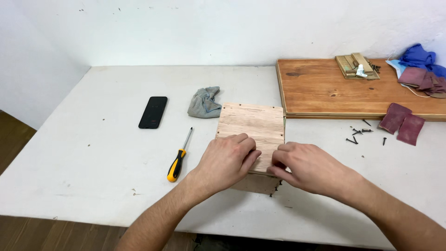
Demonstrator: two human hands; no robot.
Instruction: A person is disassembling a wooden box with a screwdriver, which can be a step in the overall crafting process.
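On the table (93, 153), centre front, sits a plywood box (251, 125). Your left hand (225, 160) lies flat on its top, fingers loosely together, gripping nothing. Your right hand (309, 167) curls at the near right corner, fingertips pinched together on the edge; whether they hold anything, cannot tell. Screwdriver (179, 158) just left.

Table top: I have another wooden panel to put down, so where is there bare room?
Bare table lies left of the phone and screwdriver, and along the back edge behind the cloth. The right is crowded: brown board, loose screws, sandpaper. Both hands rest on the wooden box.
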